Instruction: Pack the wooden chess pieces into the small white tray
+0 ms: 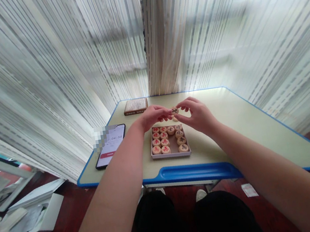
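Above the far edge of the box, a round wooden Chinese chess piece [174, 111] with a black character is held up between my two hands. My right hand [197, 114] pinches it from the right with thumb and forefinger. From the left, the closed fingertips of my left hand [157, 115] meet its edge. Just under it, a second pale piece [175, 118] is partly hidden by my fingers. The shallow box [171, 155] holds red-marked pieces [164, 141] in its two left columns and black-marked pieces [181, 140] down the right. Bare box floor shows between them.
A brown wooden box [136, 106] lies at the back left of the blue-edged table [251, 128]. At the left edge rests a phone [111, 146] showing a timer. Curtains [119, 39] hang behind. An open white box [38, 216] stands on the floor at left.
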Available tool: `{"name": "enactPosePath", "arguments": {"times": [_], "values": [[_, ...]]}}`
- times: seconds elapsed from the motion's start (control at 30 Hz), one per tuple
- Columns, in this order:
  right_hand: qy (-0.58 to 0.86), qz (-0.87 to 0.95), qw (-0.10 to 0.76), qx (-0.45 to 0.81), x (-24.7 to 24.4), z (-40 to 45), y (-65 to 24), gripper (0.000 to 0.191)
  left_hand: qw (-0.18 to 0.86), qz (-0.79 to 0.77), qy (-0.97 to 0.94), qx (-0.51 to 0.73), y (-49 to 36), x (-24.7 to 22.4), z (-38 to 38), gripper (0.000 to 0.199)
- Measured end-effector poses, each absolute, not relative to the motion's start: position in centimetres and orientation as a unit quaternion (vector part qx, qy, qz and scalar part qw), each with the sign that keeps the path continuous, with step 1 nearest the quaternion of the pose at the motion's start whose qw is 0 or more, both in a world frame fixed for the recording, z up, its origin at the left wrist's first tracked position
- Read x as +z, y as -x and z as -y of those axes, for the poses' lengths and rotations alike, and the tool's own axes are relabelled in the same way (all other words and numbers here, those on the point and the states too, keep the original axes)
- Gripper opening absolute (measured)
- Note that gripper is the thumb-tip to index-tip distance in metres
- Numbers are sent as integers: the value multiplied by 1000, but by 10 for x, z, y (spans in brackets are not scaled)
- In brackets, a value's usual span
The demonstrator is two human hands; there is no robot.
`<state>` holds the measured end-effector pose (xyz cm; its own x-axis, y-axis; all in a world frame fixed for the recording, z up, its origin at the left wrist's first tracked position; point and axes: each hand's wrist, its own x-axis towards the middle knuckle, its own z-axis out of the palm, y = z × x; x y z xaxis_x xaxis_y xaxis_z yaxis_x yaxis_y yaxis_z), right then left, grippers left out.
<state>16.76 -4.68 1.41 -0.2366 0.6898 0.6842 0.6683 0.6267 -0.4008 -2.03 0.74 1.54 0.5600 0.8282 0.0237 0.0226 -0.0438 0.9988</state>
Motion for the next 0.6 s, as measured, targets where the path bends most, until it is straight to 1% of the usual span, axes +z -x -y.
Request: {"name": "enactPosePath", "arguments": {"times": [0.17,0.27,0.37,0.5,0.6], "values": [[452,783,428,-2,14,48,-167,19,594,-326,-663,320,21,14,-8,22],[453,787,419,9,16,49,-168,24,597,-325,-657,325,21,16,-7,20],[440,793,420,46,19,50,-169,28,608,-327,-649,318,21,17,-5,18],[401,820,396,103,19,52,-169,23,616,-324,-649,307,21,17,-5,17],[394,826,390,105,18,51,-168,19,620,-337,-636,311,21,16,-5,15]]}}
